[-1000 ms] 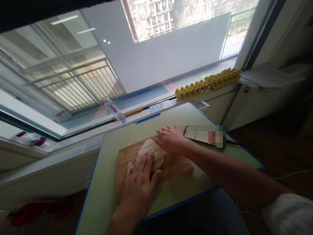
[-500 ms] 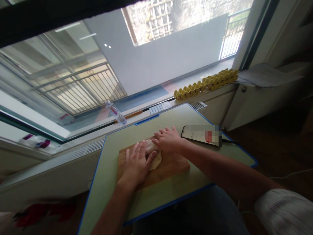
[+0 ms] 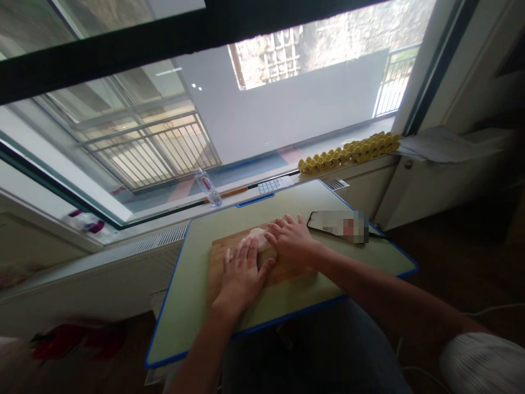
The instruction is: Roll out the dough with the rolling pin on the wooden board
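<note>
A pale rolling pin [image 3: 267, 252] shows in part between my hands, lying across a flattened piece of dough [image 3: 257, 234] on a wooden cutting board [image 3: 221, 254]. My left hand [image 3: 243, 271] lies flat over the pin's left part, fingers stretched out and thumb spread. Over its right part rests my right hand [image 3: 290, 239], the fingers extended and slightly bent. Both palms hide the pin's ends, and much of the dough is covered too.
The board lies on a small pale-green table [image 3: 180, 295] with a blue edge. A phone [image 3: 328, 225] lies right of my right hand. Along the windowsill are a plastic bottle [image 3: 209, 189], a light keypad-like item [image 3: 270, 186] and yellow egg cartons [image 3: 348, 154].
The view has tilted up and shifted a little. My hands have moved slightly over the dough; the dough now shows beyond the pin, where before it showed on the near side.
</note>
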Motion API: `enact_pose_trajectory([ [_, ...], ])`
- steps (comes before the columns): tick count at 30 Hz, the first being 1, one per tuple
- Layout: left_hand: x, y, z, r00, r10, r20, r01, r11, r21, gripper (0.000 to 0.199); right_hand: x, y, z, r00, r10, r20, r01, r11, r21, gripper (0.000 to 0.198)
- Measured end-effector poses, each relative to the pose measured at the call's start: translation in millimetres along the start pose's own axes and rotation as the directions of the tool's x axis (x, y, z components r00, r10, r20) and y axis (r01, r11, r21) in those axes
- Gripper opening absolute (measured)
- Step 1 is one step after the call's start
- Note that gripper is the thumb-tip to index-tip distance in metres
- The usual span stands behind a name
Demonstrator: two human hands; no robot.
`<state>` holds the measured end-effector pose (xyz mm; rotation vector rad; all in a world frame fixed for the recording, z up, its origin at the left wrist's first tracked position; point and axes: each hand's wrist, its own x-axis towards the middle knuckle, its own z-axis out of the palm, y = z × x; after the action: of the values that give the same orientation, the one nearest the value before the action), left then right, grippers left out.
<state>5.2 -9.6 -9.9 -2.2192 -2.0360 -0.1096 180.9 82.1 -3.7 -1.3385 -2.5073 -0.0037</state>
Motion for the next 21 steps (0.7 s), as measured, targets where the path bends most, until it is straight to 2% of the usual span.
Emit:
enact_pose_trajectory([
  [4, -23.7, 5.3, 8.2, 0.998, 0.048, -0.048, -0.047, 0.999, 0.007, 0.079, -31.5, -7.6, 2.7, 0.996, 0.048, -0.07, -0.046, 0.998, 0.034, 0.054],
  [8, -29.1, 5.6, 6.8, 0.997, 0.06, -0.043, -0.06, 0.998, -0.009, 0.078, -44.5, -8.9, 7.2, 0.993, 0.103, -0.052, -0.1, 0.993, 0.056, 0.054],
  [11, -17.3, 1.2, -0.2, 0.998, 0.051, 0.03, -0.049, 0.998, -0.049, 0.076, -37.4, -6.5, 6.2, 0.994, 0.107, -0.019, -0.106, 0.993, 0.043, 0.054],
  [17, 24.8, -13.4, -13.1, 0.99, 0.001, 0.143, 0.018, 0.991, -0.129, 0.072, -3.7, -1.8, -0.8, 0.996, 0.086, -0.019, -0.086, 0.996, 0.008, 0.051],
  [21, 35.8, -16.9, -16.3, 0.985, 0.001, 0.172, 0.021, 0.991, -0.13, 0.07, 1.3, -3.5, -2.4, 0.996, 0.093, -0.02, -0.092, 0.996, 0.004, 0.05],
])
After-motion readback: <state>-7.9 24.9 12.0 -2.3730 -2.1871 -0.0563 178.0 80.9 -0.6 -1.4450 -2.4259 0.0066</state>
